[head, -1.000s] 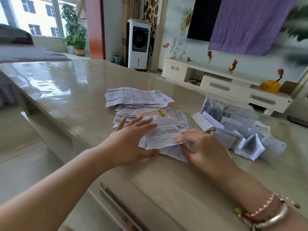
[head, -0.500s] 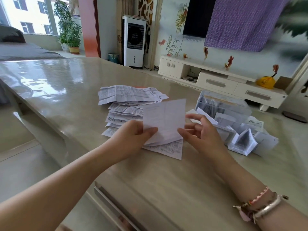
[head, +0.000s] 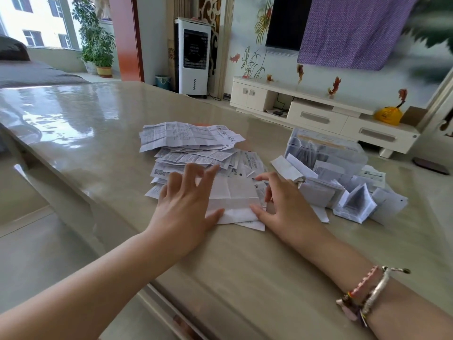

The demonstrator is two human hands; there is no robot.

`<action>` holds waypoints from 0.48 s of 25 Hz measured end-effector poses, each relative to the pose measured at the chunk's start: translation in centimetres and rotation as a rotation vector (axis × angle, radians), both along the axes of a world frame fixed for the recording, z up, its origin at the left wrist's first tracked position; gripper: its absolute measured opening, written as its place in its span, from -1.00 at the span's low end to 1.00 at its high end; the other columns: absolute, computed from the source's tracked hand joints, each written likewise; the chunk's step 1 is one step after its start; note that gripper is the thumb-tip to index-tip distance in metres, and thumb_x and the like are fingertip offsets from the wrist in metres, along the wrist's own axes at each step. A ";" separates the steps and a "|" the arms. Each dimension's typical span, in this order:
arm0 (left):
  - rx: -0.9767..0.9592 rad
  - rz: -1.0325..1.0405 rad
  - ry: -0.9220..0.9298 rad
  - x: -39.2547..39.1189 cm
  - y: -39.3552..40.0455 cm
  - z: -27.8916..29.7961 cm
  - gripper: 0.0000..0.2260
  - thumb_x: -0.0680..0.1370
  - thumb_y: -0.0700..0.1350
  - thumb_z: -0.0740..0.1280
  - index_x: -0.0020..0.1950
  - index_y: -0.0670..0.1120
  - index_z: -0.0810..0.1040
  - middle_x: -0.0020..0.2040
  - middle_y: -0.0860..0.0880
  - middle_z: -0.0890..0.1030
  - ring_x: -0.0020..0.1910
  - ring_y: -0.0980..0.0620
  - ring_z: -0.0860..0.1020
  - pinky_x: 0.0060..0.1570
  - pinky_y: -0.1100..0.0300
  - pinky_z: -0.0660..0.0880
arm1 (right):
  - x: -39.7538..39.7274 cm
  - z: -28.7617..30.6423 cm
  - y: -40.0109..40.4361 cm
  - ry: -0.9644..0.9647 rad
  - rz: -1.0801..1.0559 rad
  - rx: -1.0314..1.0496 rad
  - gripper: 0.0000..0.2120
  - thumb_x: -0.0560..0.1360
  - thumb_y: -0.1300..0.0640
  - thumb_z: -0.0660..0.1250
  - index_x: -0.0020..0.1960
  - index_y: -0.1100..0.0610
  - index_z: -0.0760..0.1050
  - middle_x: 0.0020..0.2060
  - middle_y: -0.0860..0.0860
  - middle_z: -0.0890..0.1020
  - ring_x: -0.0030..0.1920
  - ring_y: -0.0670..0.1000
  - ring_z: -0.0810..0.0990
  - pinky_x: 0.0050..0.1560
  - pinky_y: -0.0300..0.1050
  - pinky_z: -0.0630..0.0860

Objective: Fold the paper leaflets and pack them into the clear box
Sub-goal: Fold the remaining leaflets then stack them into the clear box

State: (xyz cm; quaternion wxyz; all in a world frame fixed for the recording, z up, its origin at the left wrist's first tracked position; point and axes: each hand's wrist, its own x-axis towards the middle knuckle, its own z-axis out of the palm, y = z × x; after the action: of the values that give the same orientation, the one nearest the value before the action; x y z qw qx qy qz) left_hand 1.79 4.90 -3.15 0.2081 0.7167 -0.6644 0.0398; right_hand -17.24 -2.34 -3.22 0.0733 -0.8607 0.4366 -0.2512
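A white leaflet [head: 232,200] lies flat on the glossy beige table [head: 98,123], folded over with creases showing. My left hand [head: 183,207] rests on its left edge with the thumb pressing the near corner and the fingers spread. My right hand [head: 282,204] presses its right side, thumb on the near edge and fingers relaxed. Behind it is a loose pile of unfolded printed leaflets [head: 188,141]. To the right stands the clear box [head: 326,150] with folded leaflets inside. Several folded leaflets [head: 353,202] lie loose in front of the box.
The table's near edge runs diagonally below my forearms. Beyond the table are a white TV cabinet [head: 318,111], a white air cooler [head: 193,57] and a potted plant [head: 98,42]. A bracelet is on my right wrist.
Half a second ago both hands held the leaflet upright above the pile. It now lies flat on the table, folded, with both hands pressing it down.
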 end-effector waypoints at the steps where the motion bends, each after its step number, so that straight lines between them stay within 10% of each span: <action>1: -0.017 -0.043 -0.025 -0.1 0.1 -0.2 -0.43 0.56 0.17 0.20 0.51 0.17 0.04 0.36 0.08 0.09 0.30 -0.03 0.15 0.32 0.10 0.17 | -0.1 0.1 0.0 0.004 0.043 -0.048 -0.60 0.47 0.00 0.40 0.26 0.00 0.39 -0.09 -0.12 0.45 0.02 -0.08 0.38 0.09 -0.14 0.36; 4: -0.049 -0.139 -0.037 -0.1 0.2 -0.8 -0.65 0.61 0.14 0.08 0.40 0.21 0.30 0.36 0.18 0.24 0.30 0.02 0.18 0.30 0.13 0.18 | -0.6 0.2 0.1 0.040 0.237 -0.074 -0.64 0.47 -0.08 0.37 0.22 0.00 0.51 0.11 -0.11 0.55 0.18 -0.08 0.45 0.23 -0.18 0.34; 12: -0.035 -0.295 -0.028 1.0 -0.1 -1.4 -0.38 0.40 0.40 -0.07 0.26 0.19 0.53 0.24 0.26 0.50 0.23 0.08 0.34 0.26 0.23 0.18 | -0.6 0.2 0.1 0.181 0.300 -0.104 -0.68 0.47 0.10 0.24 0.20 0.03 0.57 0.06 -0.09 0.67 0.09 -0.08 0.59 0.31 -0.21 0.31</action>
State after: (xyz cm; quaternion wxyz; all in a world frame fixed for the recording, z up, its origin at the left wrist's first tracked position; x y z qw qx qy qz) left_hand 2.82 4.83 -4.58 0.2150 0.6071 -0.7644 0.0305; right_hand -17.86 -2.22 -3.00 0.0257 -0.9379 0.2947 -0.1815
